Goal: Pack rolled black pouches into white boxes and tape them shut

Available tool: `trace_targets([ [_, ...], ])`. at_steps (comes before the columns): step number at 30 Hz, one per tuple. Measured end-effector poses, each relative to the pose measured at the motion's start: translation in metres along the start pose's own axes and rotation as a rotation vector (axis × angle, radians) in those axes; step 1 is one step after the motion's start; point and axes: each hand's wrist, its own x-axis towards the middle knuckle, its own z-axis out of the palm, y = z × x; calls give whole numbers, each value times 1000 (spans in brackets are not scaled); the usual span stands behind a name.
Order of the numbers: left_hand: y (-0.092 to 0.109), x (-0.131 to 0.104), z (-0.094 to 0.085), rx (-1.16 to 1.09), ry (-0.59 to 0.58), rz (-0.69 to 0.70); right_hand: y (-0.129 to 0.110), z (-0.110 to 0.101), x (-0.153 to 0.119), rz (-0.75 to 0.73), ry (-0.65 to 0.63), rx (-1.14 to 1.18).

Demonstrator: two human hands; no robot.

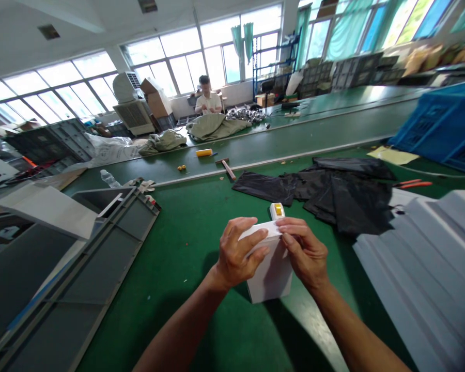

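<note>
A white box (270, 279) stands upright on the green table in front of me. My left hand (240, 250) is wrapped over its left upper side, fingers bent across the top and front. My right hand (304, 253) pinches at the upper right edge of the box, thumb and fingertips close together on the top. Just behind the box lies a small white item with a yellow part (278, 210), perhaps a roll of tape; its lower end is hidden. Whether the right fingertips hold anything besides the box edge cannot be made out.
Grey crate (112, 268) at left; black plastic bags (333, 191) behind right. Stacked pale grey sheets (430, 258) and a blue crate (442, 124) stand right. A hammer (228, 168) and yellow roll (204, 153) lie farther back. Across the tables sits a person (208, 102).
</note>
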Motion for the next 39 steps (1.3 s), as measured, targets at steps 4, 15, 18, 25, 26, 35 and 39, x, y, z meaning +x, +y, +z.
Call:
trace_targets([
  [4, 1, -1, 7, -60, 68, -11, 1, -5, -4, 30, -59, -44],
  [15, -10, 3, 15, 68, 138, -38, 12, 2, 12, -180, -25, -164],
  [18, -6, 2, 17, 97, 134, -7, 13, 2, 11, -186, -12, -159],
  [25, -7, -4, 17, 133, 98, -80, 16, 2, 14, -158, -45, -113],
  [26, -7, -5, 17, 132, 97, -82, 17, 3, 15, -160, -46, -107],
  [35, 2, -21, 27, 59, 354, -292, 12, 3, 9, -239, -159, -293],
  [39, 5, -21, 24, 115, 331, -209, 10, 5, 8, -308, -130, -416],
])
